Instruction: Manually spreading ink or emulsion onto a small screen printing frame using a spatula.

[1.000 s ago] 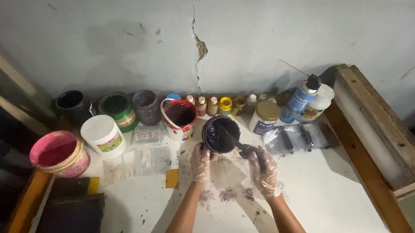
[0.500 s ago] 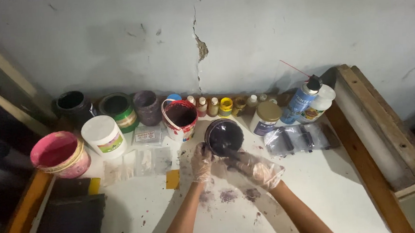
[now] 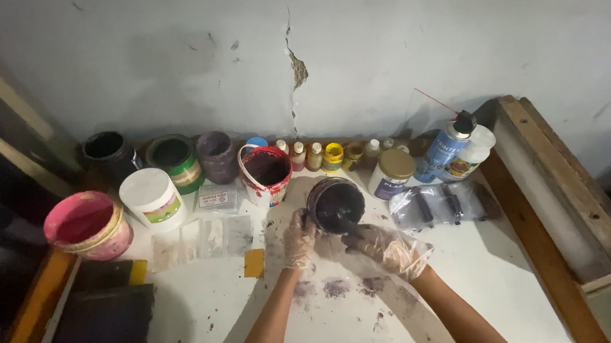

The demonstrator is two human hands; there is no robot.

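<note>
A small round tub (image 3: 336,203) filled with dark purple paste stands on the white table (image 3: 208,319) in the middle. My left hand (image 3: 299,237), in a clear plastic glove, grips the tub's left side. My right hand (image 3: 386,247), also gloved, reaches toward the tub's lower right rim, fingers bent; whether it holds a tool I cannot tell. Purple smears (image 3: 337,287) stain the table just in front of my hands.
Along the wall stand a pink bucket (image 3: 86,225), a white lidded tub (image 3: 151,196), dark pots (image 3: 110,154), a stained white cup (image 3: 266,172), small bottles (image 3: 315,155), a jar (image 3: 392,173) and a spray can (image 3: 447,147). Plastic bags (image 3: 436,204) lie right. A wooden frame (image 3: 565,191) borders the right.
The tub has come down from a lifted, tilted position to rest on the table. My right hand moved from beside it to its lower right rim.
</note>
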